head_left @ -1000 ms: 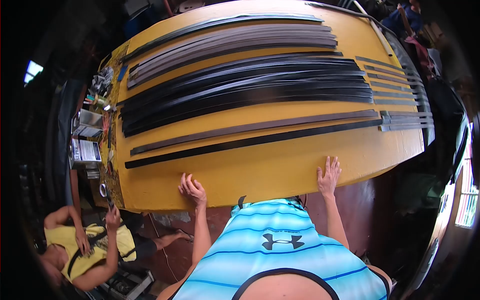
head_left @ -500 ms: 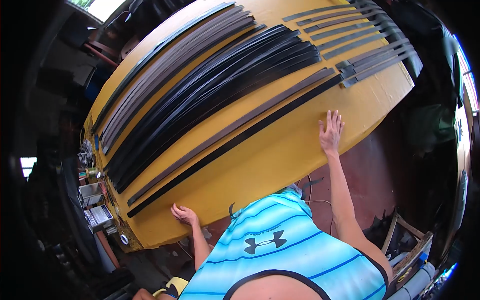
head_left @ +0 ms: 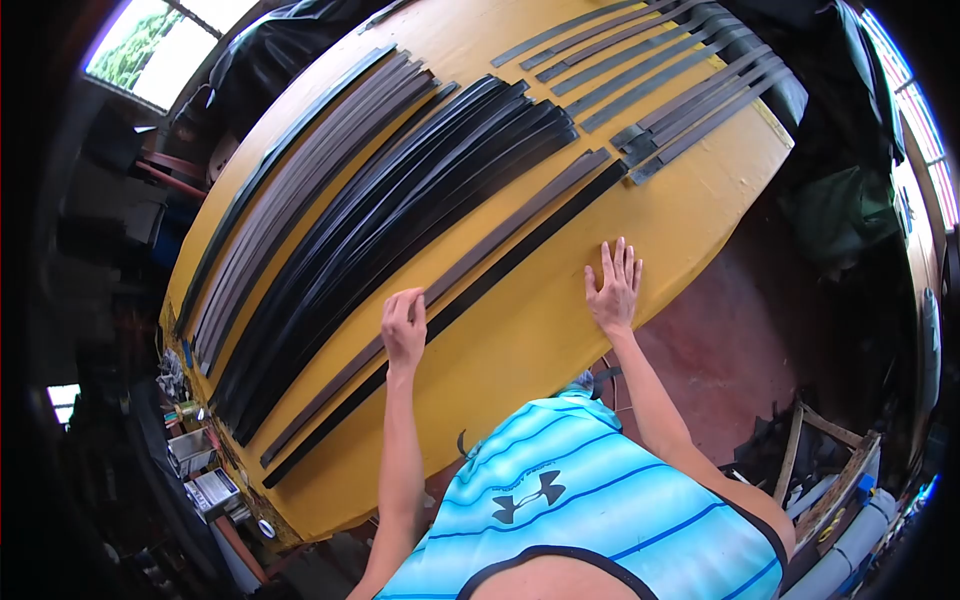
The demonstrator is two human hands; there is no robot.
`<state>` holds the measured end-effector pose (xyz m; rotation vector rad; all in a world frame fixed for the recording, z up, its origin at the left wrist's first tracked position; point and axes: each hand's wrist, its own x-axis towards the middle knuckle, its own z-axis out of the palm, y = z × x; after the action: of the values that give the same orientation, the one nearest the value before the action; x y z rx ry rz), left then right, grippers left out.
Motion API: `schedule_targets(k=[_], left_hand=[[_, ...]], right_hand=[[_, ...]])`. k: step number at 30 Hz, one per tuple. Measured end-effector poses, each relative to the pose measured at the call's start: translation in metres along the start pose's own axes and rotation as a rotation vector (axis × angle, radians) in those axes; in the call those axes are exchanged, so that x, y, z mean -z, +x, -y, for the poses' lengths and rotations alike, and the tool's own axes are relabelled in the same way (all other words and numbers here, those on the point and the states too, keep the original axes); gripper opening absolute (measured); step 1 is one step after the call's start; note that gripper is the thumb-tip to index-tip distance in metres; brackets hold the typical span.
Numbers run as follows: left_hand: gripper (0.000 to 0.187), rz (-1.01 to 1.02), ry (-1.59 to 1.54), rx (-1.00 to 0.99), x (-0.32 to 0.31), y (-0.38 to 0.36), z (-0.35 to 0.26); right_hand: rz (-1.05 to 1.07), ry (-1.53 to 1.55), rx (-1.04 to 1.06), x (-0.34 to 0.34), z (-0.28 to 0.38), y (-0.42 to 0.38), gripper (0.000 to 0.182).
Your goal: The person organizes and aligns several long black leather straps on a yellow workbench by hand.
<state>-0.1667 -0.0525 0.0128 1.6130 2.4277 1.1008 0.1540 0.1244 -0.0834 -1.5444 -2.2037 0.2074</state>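
My left hand (head_left: 404,327) is over a long brown strip (head_left: 510,228), its fingers curled together at the strip's edge; the fingertips are partly hidden. Just below that strip runs a black strip (head_left: 530,250), passing close to my left wrist. My right hand (head_left: 613,287) lies flat on the yellow table (head_left: 500,360) with its fingers spread, to the right of the black strip. Above the brown strip is a thick bundle of glossy black strips (head_left: 400,210). A bundle of grey-brown strips (head_left: 310,190) lies farther up the table.
Several shorter dark strips (head_left: 640,85) lie side by side at the far right end, some hanging over the edge. Boxes (head_left: 212,490) and small items stand by the left end. A wooden frame (head_left: 830,470) is at the lower right.
My left hand has moved up from the table's near edge to the brown strip. My right hand stays flat on the table. The camera view has shifted somewhat.
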Motion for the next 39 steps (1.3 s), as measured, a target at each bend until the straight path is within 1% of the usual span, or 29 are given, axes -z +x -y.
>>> schedule_targets(k=[1, 2, 4, 5, 8, 11, 12, 16, 18, 19, 21, 23, 24, 25, 26, 28, 29, 30, 31, 33, 34, 35, 36, 37, 39], left_hand=[[0.013, 0.082, -0.014, -0.056, -0.012, 0.017, 0.001], [0.013, 0.088, -0.017, -0.073, -0.026, 0.030, 0.005], [0.025, 0.272, 0.016, -0.152, -0.048, 0.053, 0.004], [0.025, 0.278, 0.013, -0.170, -0.054, 0.059, -0.001], [0.048, 0.449, 0.171, -0.135, -0.068, 0.071, -0.007], [0.045, 0.478, 0.224, -0.134, -0.076, 0.074, -0.009], [0.042, 0.452, 0.219, -0.142, -0.079, 0.074, -0.006], [0.038, 0.457, 0.221, -0.128, -0.083, 0.073, 0.000], [0.033, 0.414, 0.170, -0.079, -0.080, 0.072, -0.004], [0.033, 0.410, 0.165, -0.083, -0.078, 0.072, -0.007], [0.028, 0.413, 0.011, 0.053, -0.070, 0.075, -0.012], [0.028, 0.409, -0.047, 0.074, -0.060, 0.078, -0.018], [0.029, 0.409, -0.105, 0.095, -0.055, 0.081, -0.021], [0.029, 0.399, -0.102, 0.096, -0.050, 0.081, -0.022], [0.030, 0.381, -0.164, 0.096, -0.045, 0.080, -0.023], [0.032, 0.344, -0.275, 0.117, -0.033, 0.078, -0.027], [0.032, 0.321, -0.274, 0.112, -0.025, 0.078, -0.030], [0.033, 0.322, -0.341, 0.169, -0.017, 0.075, -0.032], [0.034, 0.322, -0.408, 0.227, -0.010, 0.072, -0.032], [0.036, 0.297, -0.407, 0.216, 0.000, 0.068, -0.031], [0.037, 0.281, -0.377, 0.188, 0.008, 0.067, -0.033], [0.037, 0.264, -0.347, 0.162, 0.016, 0.065, -0.034], [0.037, 0.244, -0.344, 0.171, 0.023, 0.062, -0.034], [0.040, 0.241, -0.401, 0.207, 0.029, 0.060, -0.033], [0.042, 0.222, -0.458, 0.248, 0.042, 0.053, -0.033]], right_hand=[[-0.010, -0.001, -0.013, 0.001, 0.001, 0.000, 0.059], [0.000, 0.007, -0.013, 0.001, 0.001, 0.001, 0.059], [0.007, 0.021, -0.017, 0.002, 0.001, 0.000, 0.060], [-0.004, 0.019, -0.032, 0.002, 0.001, 0.000, 0.060], [0.007, 0.056, -0.034, 0.001, 0.000, 0.000, 0.061], [-0.001, 0.058, -0.034, 0.002, 0.001, -0.001, 0.061], [-0.010, 0.058, -0.044, 0.002, 0.001, -0.001, 0.061], [0.005, 0.072, -0.048, 0.001, 0.001, -0.001, 0.061], [0.004, 0.073, -0.054, 0.000, 0.000, 0.000, 0.061], [-0.005, 0.113, -0.068, 0.000, -0.001, 0.000, 0.057], [-0.019, 0.152, -0.075, 0.001, 0.000, 0.003, 0.054], [-0.073, 0.264, -0.120, 0.012, 0.010, 0.010, 0.043], [-0.077, 0.268, -0.112, 0.017, 0.016, 0.015, 0.043], [-0.018, 0.503, -0.169, 0.028, 0.027, 0.024, 0.040], [0.043, 0.736, -0.225, 0.033, 0.039, 0.030, 0.036], [0.116, 1.019, -0.251, 0.030, 0.072, 0.041, 0.034], [0.312, 1.150, -0.256, 0.031, 0.093, 0.051, 0.036], [0.516, 1.272, -0.269, 0.032, 0.111, 0.057, 0.039], [0.648, 1.372, -0.278, 0.035, 0.125, 0.062, 0.052], [0.768, 1.550, -0.366, 0.043, 0.152, 0.073, 0.062], [0.783, 1.547, -0.349, 0.044, 0.161, 0.078, 0.062], [0.807, 1.636, -0.411, 0.045, 0.170, 0.083, 0.061], [0.833, 1.724, -0.477, 0.045, 0.178, 0.086, 0.060], [0.852, 1.718, -0.461, 0.043, 0.185, 0.088, 0.060], [0.723, 1.866, -0.703, 0.036, 0.196, 0.090, 0.047]])
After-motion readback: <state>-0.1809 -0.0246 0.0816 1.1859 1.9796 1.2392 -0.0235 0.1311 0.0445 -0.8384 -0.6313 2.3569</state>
